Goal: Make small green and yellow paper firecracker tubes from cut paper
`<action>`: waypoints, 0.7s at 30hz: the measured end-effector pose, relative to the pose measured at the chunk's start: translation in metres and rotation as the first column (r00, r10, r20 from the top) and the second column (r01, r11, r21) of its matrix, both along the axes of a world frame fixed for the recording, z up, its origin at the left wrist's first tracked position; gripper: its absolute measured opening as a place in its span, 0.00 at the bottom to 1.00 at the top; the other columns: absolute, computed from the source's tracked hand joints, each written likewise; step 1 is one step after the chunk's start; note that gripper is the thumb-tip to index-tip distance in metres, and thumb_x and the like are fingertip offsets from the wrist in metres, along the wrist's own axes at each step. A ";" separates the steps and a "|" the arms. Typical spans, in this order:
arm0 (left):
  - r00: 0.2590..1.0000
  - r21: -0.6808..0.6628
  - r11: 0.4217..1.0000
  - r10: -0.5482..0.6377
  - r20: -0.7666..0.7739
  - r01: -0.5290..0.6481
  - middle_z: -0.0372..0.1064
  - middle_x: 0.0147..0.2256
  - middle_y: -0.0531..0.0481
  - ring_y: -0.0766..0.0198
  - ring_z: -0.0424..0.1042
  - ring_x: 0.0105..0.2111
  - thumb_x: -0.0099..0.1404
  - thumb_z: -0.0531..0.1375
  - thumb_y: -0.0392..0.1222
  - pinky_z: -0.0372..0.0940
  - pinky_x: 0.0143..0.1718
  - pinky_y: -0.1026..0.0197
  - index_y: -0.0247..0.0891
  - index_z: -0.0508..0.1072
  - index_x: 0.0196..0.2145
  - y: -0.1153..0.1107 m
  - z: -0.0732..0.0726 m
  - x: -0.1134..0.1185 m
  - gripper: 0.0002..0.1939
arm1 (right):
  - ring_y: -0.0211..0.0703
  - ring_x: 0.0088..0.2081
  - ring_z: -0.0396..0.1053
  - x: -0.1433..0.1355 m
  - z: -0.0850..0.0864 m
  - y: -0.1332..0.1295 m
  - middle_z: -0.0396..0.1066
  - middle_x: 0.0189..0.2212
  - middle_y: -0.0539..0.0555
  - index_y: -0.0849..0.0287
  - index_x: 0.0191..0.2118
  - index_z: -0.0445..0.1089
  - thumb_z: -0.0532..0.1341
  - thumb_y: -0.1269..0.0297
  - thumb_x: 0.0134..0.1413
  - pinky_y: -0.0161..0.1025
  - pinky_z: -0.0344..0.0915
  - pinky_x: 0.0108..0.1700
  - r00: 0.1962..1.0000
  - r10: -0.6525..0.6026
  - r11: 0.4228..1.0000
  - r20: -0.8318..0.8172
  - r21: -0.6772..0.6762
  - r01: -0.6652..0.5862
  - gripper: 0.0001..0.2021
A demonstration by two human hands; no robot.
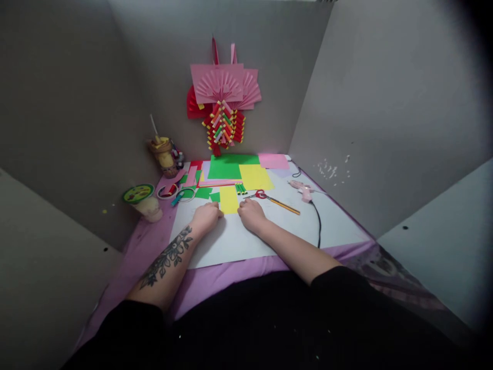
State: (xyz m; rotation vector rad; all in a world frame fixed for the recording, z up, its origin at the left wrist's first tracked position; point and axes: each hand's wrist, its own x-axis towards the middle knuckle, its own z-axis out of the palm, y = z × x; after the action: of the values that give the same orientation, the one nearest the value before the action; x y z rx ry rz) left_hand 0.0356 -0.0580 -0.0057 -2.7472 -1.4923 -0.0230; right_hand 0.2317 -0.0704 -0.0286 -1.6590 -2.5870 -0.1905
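Observation:
A yellow paper strip [229, 199] lies on the white sheet between my two hands. My left hand [208, 216] is closed at the strip's lower left edge, its fingertips pressed down there. On the other side, my right hand [252, 215] is closed too, at the strip's lower right edge. Just above my right hand are red-handled scissors [261, 194] and an orange pencil [285, 206]. Small green rolls with yellow ends [241, 189] sit by the strip's top right. Green paper pieces [203, 193] lie to its left.
Behind are green [231, 166], yellow [257, 177] and pink sheets [273, 161]. A pink glue gun [305, 192] with a black cord lies right. At left stand a lidded cup [148, 205], tape rolls [186, 195] and a yellow holder [165, 156]. Paper decorations [221, 97] hang on the wall.

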 end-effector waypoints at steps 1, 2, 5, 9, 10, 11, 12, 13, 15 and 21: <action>1.000 0.000 1.000 -0.002 0.000 0.002 0.71 0.38 0.45 0.57 0.69 0.41 0.64 0.53 0.39 0.59 0.36 0.61 0.43 0.80 0.37 0.000 0.000 0.000 0.14 | 0.52 0.45 0.63 0.000 0.000 0.000 0.74 0.38 0.64 0.64 0.37 0.77 0.54 0.74 0.55 0.43 0.57 0.39 1.000 -0.005 1.000 -0.001 0.001 0.005 0.13; 1.000 0.002 1.000 -0.005 0.005 0.005 0.70 0.38 0.46 0.57 0.69 0.41 0.63 0.53 0.39 0.59 0.35 0.61 0.44 0.80 0.37 0.000 -0.001 0.000 0.15 | 0.52 0.45 0.64 0.001 -0.001 0.000 0.74 0.38 0.64 0.64 0.36 0.77 0.55 0.74 0.55 0.42 0.57 0.40 1.000 -0.008 1.000 -0.011 -0.001 0.008 0.13; 0.999 0.015 0.999 -0.031 0.036 0.030 0.70 0.39 0.46 0.58 0.69 0.40 0.63 0.52 0.37 0.59 0.35 0.61 0.45 0.80 0.38 0.001 -0.004 -0.003 0.15 | 0.50 0.43 0.64 0.007 -0.005 0.002 0.75 0.37 0.61 0.62 0.35 0.78 0.56 0.75 0.52 0.41 0.58 0.41 0.993 -0.035 0.999 -0.112 -0.013 0.034 0.12; 0.998 0.014 0.999 -0.032 0.052 0.031 0.70 0.39 0.45 0.58 0.70 0.39 0.63 0.51 0.36 0.60 0.36 0.61 0.43 0.80 0.37 0.000 -0.008 -0.002 0.17 | 0.47 0.45 0.64 0.016 -0.010 0.005 0.75 0.40 0.58 0.62 0.38 0.77 0.55 0.76 0.53 0.39 0.59 0.48 0.937 -0.067 0.995 -0.343 0.047 0.089 0.14; 0.998 0.014 1.000 -0.025 0.052 0.024 0.70 0.39 0.45 0.58 0.70 0.39 0.63 0.51 0.36 0.61 0.36 0.61 0.42 0.80 0.37 -0.001 -0.008 -0.001 0.17 | 0.46 0.46 0.64 0.016 -0.011 0.005 0.75 0.41 0.58 0.62 0.39 0.77 0.55 0.76 0.53 0.39 0.59 0.49 0.925 -0.029 0.997 -0.379 0.062 0.056 0.14; 0.998 0.014 1.000 -0.019 0.053 0.018 0.70 0.39 0.44 0.58 0.70 0.39 0.63 0.51 0.36 0.61 0.36 0.61 0.42 0.80 0.37 -0.002 -0.008 0.000 0.17 | 0.46 0.46 0.64 0.015 -0.011 0.005 0.75 0.41 0.58 0.62 0.40 0.77 0.55 0.76 0.54 0.40 0.58 0.51 0.917 0.029 0.998 -0.398 0.070 -0.001 0.14; 0.998 0.012 1.000 -0.013 0.054 0.013 0.70 0.39 0.44 0.58 0.70 0.39 0.63 0.51 0.36 0.61 0.37 0.61 0.41 0.80 0.37 -0.003 -0.008 0.002 0.17 | 0.46 0.46 0.63 0.013 -0.011 0.004 0.75 0.41 0.58 0.62 0.40 0.77 0.55 0.75 0.54 0.40 0.58 0.51 0.910 0.094 0.995 -0.403 0.071 -0.071 0.14; 0.998 0.007 1.000 -0.008 0.055 0.008 0.70 0.39 0.44 0.59 0.70 0.39 0.64 0.50 0.36 0.62 0.38 0.61 0.41 0.79 0.37 -0.005 -0.008 0.003 0.17 | 0.46 0.46 0.63 0.010 -0.012 0.003 0.75 0.42 0.57 0.62 0.41 0.76 0.55 0.74 0.55 0.41 0.58 0.52 0.904 0.154 0.988 -0.398 0.067 -0.139 0.13; 0.998 -0.005 1.000 0.003 0.055 -0.003 0.70 0.39 0.44 0.59 0.70 0.39 0.64 0.50 0.37 0.62 0.38 0.61 0.41 0.79 0.38 -0.006 -0.009 0.006 0.17 | 0.46 0.46 0.63 0.002 -0.012 0.000 0.74 0.44 0.57 0.60 0.44 0.76 0.54 0.73 0.57 0.42 0.58 0.52 0.902 0.229 0.973 -0.365 0.054 -0.225 0.15; 0.999 0.004 1.000 0.013 0.029 -0.014 0.70 0.39 0.44 0.58 0.71 0.38 0.66 0.48 0.38 0.63 0.37 0.60 0.40 0.77 0.42 -0.010 -0.012 0.011 0.18 | 0.48 0.50 0.62 -0.008 -0.012 -0.005 0.69 0.52 0.58 0.58 0.55 0.69 0.51 0.72 0.59 0.42 0.59 0.52 0.956 0.180 0.981 -0.231 -0.032 -0.192 0.20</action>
State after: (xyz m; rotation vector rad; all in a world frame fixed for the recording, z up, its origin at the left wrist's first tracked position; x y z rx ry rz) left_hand 0.0468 -0.0681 -0.0179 -2.7446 -1.5156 -0.0660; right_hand 0.2236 -0.0756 -0.0407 -1.3493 -2.5712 0.0771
